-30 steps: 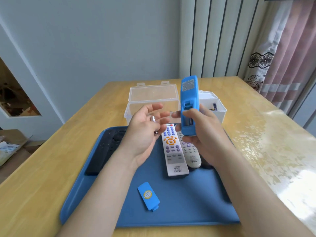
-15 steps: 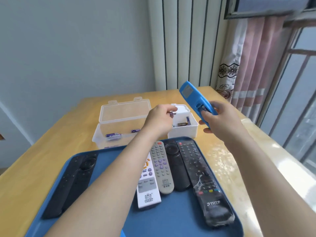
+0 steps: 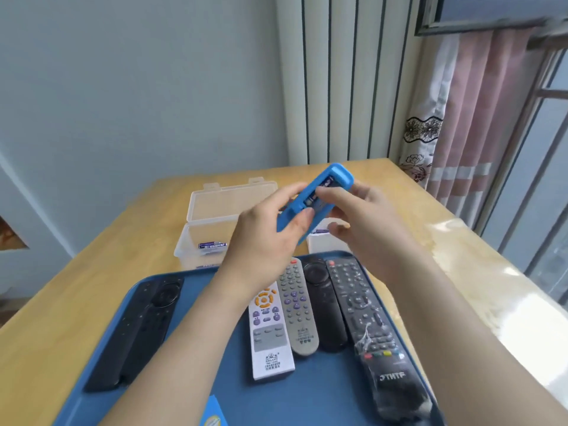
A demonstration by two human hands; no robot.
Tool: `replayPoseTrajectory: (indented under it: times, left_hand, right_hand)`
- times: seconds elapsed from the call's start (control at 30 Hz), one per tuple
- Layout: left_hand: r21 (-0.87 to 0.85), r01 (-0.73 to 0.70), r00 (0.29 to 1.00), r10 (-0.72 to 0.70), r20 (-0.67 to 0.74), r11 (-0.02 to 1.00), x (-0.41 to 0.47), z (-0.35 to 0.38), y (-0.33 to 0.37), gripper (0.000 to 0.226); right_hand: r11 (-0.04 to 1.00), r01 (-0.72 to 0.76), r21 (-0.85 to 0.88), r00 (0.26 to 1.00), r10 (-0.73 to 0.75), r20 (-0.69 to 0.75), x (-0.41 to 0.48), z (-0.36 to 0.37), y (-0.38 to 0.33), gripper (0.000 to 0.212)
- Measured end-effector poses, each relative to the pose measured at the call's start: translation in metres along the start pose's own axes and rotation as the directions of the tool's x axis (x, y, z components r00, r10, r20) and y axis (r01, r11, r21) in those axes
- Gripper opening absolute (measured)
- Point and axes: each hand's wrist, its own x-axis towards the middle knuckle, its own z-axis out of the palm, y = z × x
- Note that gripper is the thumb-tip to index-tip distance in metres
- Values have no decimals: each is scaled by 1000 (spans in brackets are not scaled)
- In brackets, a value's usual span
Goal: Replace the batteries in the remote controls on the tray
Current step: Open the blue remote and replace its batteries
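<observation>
A blue remote hangs back-up over the boxes, its battery compartment open with a battery showing inside. My left hand grips the remote's lower end. My right hand is at the upper end, index fingertip curled onto the battery; its other fingers are hidden. The remote's blue cover lies at the near edge of the blue tray. On the tray lie a white remote, a grey one and black ones.
A clear lidded box stands open behind the tray with purple batteries inside. A white box sits to its right, partly behind my hands. The wooden table ends at a curtain and window on the right.
My left hand came back from the white box and took hold of the blue remote. The remote tipped over to the other side, and my right hand shifted to the battery compartment.
</observation>
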Motion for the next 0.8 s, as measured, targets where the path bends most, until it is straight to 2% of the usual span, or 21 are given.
replayPoseTrajectory:
  times: [0.07,0.1,0.27,0.43,0.67,0.8]
  left_hand:
    - [-237,128,991,-134,-10,963,-12,-5,5,30]
    - [-294,165,984,-176,-12,942,-19,-8,6,28]
    - [-329,233,965,-260,-39,915,-46,-21,-4,27]
    - [-385,212,966,-252,-55,898,-62,-29,-14,32]
    - [-435,168,967,-234,-102,884,-71,-31,-16,36]
    - [-451,150,967,-227,-120,880,-70,-32,-18,35]
  right_hand:
    - [984,-74,164,997,69,35,-5,17,0,14]
    - [969,-106,223,994,99,41,-9,26,0,15]
    - [932,-203,299,979,201,38,-23,60,8,18]
    - [899,-293,326,956,276,99,-30,79,14,23]
    - [905,-310,290,951,299,83,-31,89,19,23]
    - [905,-318,284,946,285,151,-27,89,15,24]
